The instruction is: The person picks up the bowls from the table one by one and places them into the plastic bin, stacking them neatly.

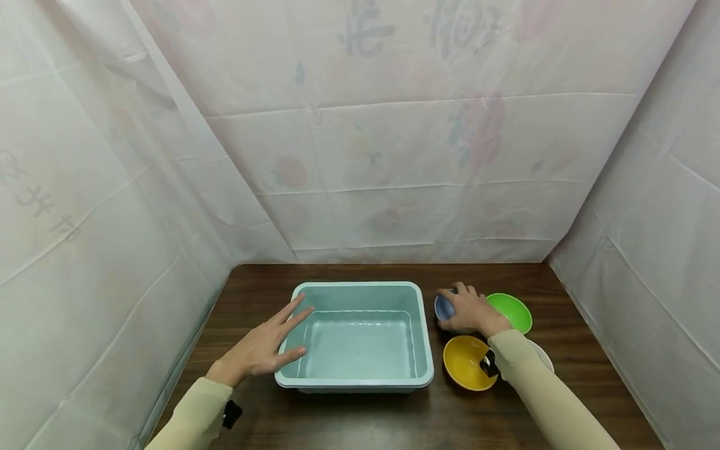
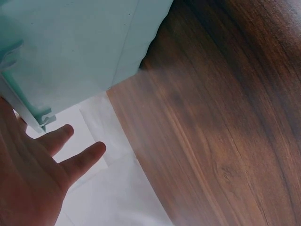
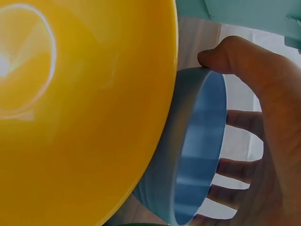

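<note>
Spanning the blue bowl (image 1: 444, 309) in the head view's lower right, the right hand (image 1: 471, 310) curls wide-spread fingers round the rim, a sensible hold for something likely light, stiff and slick, while the left hand (image 1: 261, 347), fingers splayed, grips nothing by the tub (image 1: 354, 382).

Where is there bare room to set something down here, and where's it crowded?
Free: the floor of the basin, and the table between the basin's near side and the head view's bottom edge. Crowded: right of the basin, where the blue bowl, yellow bowl, green bowl and white dish cluster around the right hand. The left hand overlaps the basin's left rim.
</note>
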The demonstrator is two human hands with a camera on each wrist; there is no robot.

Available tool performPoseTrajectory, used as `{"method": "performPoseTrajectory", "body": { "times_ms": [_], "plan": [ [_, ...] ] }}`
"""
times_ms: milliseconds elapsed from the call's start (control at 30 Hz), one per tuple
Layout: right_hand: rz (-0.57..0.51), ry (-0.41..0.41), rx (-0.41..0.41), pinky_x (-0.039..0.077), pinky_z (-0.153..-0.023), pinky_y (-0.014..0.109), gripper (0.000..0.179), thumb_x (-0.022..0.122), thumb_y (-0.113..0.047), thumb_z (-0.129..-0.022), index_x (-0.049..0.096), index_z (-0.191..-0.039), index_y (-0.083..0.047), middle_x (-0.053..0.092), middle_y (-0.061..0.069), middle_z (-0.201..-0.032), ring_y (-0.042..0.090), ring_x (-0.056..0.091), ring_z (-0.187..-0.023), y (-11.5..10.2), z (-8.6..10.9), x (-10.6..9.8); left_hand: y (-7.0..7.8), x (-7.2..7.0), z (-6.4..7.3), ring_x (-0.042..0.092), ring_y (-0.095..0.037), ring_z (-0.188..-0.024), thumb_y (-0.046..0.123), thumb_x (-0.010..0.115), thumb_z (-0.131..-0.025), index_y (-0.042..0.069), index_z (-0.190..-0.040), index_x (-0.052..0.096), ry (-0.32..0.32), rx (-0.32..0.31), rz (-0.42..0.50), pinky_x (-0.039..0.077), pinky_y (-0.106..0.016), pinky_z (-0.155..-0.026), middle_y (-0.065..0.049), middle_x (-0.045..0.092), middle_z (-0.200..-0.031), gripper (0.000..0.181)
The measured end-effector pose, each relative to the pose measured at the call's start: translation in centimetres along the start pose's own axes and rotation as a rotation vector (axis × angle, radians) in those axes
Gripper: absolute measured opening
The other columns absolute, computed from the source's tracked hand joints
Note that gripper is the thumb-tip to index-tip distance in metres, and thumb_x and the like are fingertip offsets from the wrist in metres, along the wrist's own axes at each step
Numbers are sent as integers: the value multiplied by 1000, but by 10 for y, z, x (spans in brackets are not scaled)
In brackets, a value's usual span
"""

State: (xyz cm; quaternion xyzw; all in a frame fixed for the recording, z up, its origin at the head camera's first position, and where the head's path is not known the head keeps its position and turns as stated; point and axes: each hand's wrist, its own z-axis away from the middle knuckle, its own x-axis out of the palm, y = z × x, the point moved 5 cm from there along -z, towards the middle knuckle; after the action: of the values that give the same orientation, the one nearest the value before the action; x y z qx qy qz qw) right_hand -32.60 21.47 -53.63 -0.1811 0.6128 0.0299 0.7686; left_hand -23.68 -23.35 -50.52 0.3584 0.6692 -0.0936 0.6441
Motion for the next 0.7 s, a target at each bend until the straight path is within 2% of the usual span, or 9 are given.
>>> {"method": "performPoseTrajectory", "body": {
  "times_ms": [167,300,500,700],
  "plan": [
    [5,68,-38,41,-94,69,76,77,-48,-84,52,-151,-21,38,28,-153,50,44,-129,-3,0,-7,0,-1,-1,59,-30,-133,47,63,-99,33,-165,24,-3,-3,1,55,-41,-76,-6,13,-174,78],
    [28,92,-46,42,-90,69,74,77,-50,-83,54,-149,-23,40,27,-149,48,46,-126,-5,-1,-12,0,-1,0,59,-31,-134,47,63,-99,35,-165,23,-5,-5,2,55,-41,-76,-6,13,-174,78],
    [62,115,-63,45,-85,67,74,77,-51,-82,55,-148,-26,44,25,-144,45,48,-121,-7,-2,-21,-1,-2,1,62,-29,-128,47,63,-99,33,-165,25,-7,-11,3,53,-37,-73,-5,12,-174,78],
    [56,150,-91,44,-86,67,75,76,-51,-80,56,-147,-25,44,25,-147,46,48,-121,-12,1,-34,-1,-2,1,64,-28,-125,47,64,-99,29,-165,28,-7,-17,2,52,-34,-71,-3,11,-175,77]
  ]
}}
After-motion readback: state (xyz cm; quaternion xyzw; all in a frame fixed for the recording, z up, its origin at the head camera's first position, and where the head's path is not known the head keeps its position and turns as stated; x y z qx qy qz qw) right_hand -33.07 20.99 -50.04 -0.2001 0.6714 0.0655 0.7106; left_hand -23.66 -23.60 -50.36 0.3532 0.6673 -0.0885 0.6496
